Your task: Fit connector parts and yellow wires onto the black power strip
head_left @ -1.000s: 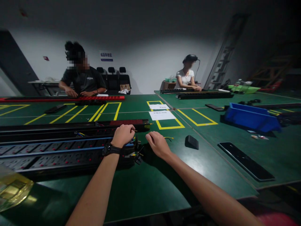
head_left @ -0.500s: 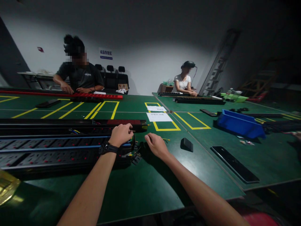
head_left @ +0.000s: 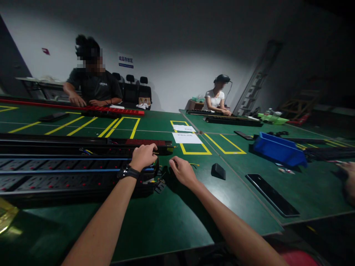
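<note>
My left hand (head_left: 143, 157), with a black watch on the wrist, rests at the right end of a long black power strip (head_left: 69, 164) with rows of sockets and small red dots. Its fingers are bent in a pinch near thin wire ends; what lies between them is too small to name. Just right of it, my right hand (head_left: 183, 170) is curled low over the table, thumb against the fingers, its contents hidden. Below and between the hands, a loose black end piece with wires (head_left: 160, 186) sticks out from a second socket row (head_left: 69, 183).
Behind the strips lies a dark red block (head_left: 144, 142) on a black housing. To the right are a small black block (head_left: 218, 171), a phone (head_left: 273, 194), and a blue bin (head_left: 279, 149). White papers (head_left: 187, 138) lie mid-table. Two co-workers sit opposite; another person's hand (head_left: 348, 177) shows far right.
My view has shifted slightly. Both hands stay in nearly the same place, the right one a touch further left. At the far right, another person's hand has come further into view.
</note>
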{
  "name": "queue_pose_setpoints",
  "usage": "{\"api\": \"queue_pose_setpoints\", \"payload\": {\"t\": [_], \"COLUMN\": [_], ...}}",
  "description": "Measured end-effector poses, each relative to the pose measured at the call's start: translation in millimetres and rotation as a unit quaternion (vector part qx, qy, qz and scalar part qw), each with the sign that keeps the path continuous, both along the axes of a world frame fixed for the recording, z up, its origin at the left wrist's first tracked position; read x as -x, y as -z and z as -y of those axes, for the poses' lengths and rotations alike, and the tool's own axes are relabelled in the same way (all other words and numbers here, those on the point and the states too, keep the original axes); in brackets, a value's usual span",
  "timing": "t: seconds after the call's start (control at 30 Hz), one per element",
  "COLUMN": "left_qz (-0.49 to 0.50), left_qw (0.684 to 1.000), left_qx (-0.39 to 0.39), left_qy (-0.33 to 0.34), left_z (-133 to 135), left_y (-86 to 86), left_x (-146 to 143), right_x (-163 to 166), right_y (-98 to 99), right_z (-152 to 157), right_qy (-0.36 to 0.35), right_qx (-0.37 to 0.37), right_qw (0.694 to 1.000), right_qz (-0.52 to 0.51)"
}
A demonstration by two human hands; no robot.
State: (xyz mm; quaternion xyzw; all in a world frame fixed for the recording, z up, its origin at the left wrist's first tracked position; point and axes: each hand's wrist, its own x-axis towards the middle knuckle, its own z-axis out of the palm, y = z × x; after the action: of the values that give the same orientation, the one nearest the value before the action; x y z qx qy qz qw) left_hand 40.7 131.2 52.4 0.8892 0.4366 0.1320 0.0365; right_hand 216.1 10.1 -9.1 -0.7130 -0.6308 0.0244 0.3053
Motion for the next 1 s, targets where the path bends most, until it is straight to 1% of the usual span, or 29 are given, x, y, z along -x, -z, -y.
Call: {"api": "queue_pose_setpoints", "payload": {"t": [0.17, 0.27, 0.33, 0.37, 0.47, 0.57, 0.63, 0.7, 0.83, 0.9, 1.0], "left_qz": [-0.004, 0.0, 0.006, 0.01, 0.017, 0.017, 0.019, 0.022, 0.028, 0.029, 0.027], "left_qw": [1.0, 1.0, 1.0, 1.0, 1.0, 1.0, 1.0, 1.0, 0.999, 1.0, 1.0], "left_qx": [-0.007, -0.009, -0.009, -0.008, -0.005, -0.001, 0.001, 0.002, 0.005, 0.005, 0.005], "left_qy": [0.008, 0.015, 0.016, 0.015, 0.013, 0.015, 0.015, 0.016, 0.015, 0.01, 0.01], "left_z": [-1, -3, -4, -5, -5, -6, -6, -6, -5, -5, -4], "left_y": [2.2, 4.0, 5.1, 5.5, 6.3, 6.3, 6.1, 5.9, 5.6, 5.3, 4.6], "left_x": [0, 0, 1, 1, 2, 2, 2, 3, 3, 3, 3], "right_x": [0, -12, -27, -36, -67, -92, -102, -106, -107, -109, -116], "right_y": [-7.5, -14.8, -19.2, -21.2, -25.6, -27.1, -25.7, -22.5, -16.4, -16.0, -17.5], "right_z": [3, 4, 7, 10, 20, 29, 32, 32, 29, 30, 33], "right_qy": [0.012, 0.042, 0.101, 0.144, 0.276, 0.336, 0.339, 0.316, 0.259, 0.259, 0.27], "right_qx": [0.021, 0.036, 0.036, 0.037, 0.071, 0.135, 0.186, 0.209, 0.169, 0.151, 0.158], "right_qw": [1.0, 0.997, 0.991, 0.983, 0.951, 0.928, 0.92, 0.924, 0.948, 0.95, 0.946], "right_qz": [0.015, 0.05, 0.086, 0.103, 0.121, 0.087, 0.062, 0.055, 0.072, 0.084, 0.088]}}
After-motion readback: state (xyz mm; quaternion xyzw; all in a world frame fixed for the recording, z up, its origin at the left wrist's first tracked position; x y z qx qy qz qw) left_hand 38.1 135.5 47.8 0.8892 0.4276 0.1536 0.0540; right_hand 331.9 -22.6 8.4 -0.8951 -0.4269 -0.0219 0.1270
